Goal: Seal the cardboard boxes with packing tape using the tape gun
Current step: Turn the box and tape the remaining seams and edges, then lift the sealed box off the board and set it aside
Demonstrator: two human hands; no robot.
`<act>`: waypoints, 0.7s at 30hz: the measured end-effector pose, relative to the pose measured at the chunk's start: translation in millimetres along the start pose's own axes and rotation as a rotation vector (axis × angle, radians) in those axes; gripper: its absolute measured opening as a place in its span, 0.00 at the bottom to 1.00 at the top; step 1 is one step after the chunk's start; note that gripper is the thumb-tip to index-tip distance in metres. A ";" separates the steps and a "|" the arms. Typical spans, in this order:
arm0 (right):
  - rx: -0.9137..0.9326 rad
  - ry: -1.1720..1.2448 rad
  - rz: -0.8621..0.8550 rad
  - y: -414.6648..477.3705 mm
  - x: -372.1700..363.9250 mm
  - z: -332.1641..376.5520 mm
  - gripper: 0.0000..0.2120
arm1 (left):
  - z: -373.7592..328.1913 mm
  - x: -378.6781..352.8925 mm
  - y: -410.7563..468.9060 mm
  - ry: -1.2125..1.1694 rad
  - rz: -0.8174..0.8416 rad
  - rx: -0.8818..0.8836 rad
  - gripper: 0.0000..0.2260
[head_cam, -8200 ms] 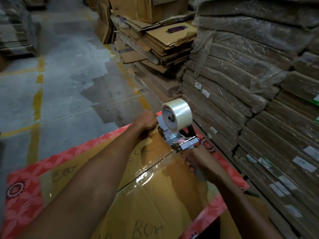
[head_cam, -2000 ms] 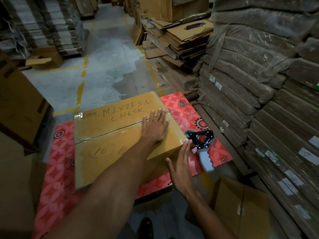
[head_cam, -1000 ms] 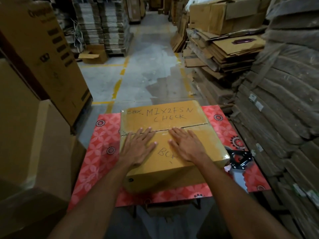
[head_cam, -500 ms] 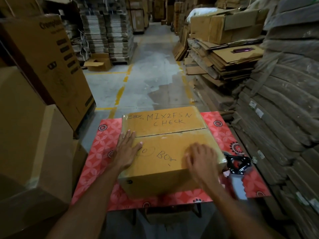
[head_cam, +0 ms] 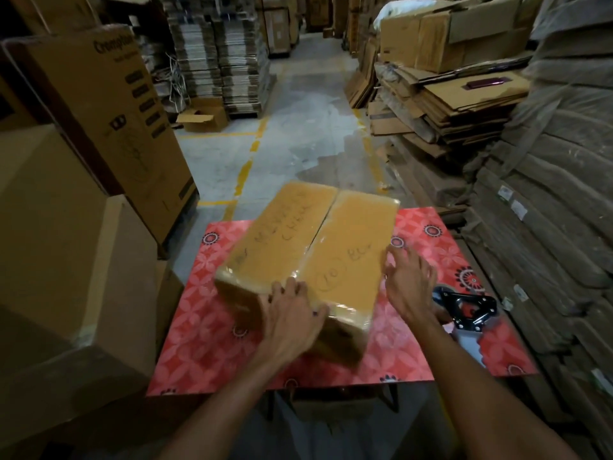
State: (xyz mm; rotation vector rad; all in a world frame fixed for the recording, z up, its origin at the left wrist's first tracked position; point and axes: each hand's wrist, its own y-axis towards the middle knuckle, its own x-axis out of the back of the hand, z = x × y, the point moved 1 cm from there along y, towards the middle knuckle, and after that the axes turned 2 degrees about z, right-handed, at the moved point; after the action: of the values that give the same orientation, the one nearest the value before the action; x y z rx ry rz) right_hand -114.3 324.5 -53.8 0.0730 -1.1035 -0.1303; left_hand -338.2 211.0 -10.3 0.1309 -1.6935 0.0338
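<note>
Blurring noted across cardboard box (head_cam: 331,247) lettering. Near edge gripped by left hand (head_cam: 293,317); right hand (head_cam: 409,280) spread open at right side; tape gun (head_cam: 466,305) beyond partly hidden by wrist.

A red floral-covered desk (head_cam: 205,343) stands on grey concrete floor (head_cam: 298,144) with yellow lines (head_cam: 243,174). Flattened cardboard (head_cam: 457,107) piles up at 1 o'clock, a dark purple object (head_cam: 486,83) on top; wrapped bundles (head_cam: 547,210) at 3 o'clock
</note>
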 end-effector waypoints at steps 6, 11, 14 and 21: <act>-0.051 0.548 0.163 -42.3 8.3 15.7 0.29 | 70.0 0.7 19.6 -0.346 -0.128 0.339 0.39; -0.373 0.838 0.195 -70.1 3.0 7.9 0.38 | 106.5 -18.1 -13.5 -1.253 0.097 0.544 0.40; -0.421 0.961 0.183 -67.5 2.7 10.6 0.39 | 100.9 -21.0 -26.6 -1.515 0.204 0.705 0.40; -0.157 1.179 0.133 -37.0 65.0 75.1 0.15 | 100.8 50.8 -30.7 -1.623 -0.069 0.663 0.29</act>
State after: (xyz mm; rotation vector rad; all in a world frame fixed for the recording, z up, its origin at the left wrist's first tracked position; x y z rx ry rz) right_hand -155.1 279.2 32.9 -0.0651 0.0820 -0.0349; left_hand -440.6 167.2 25.6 0.8972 -3.2251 0.5679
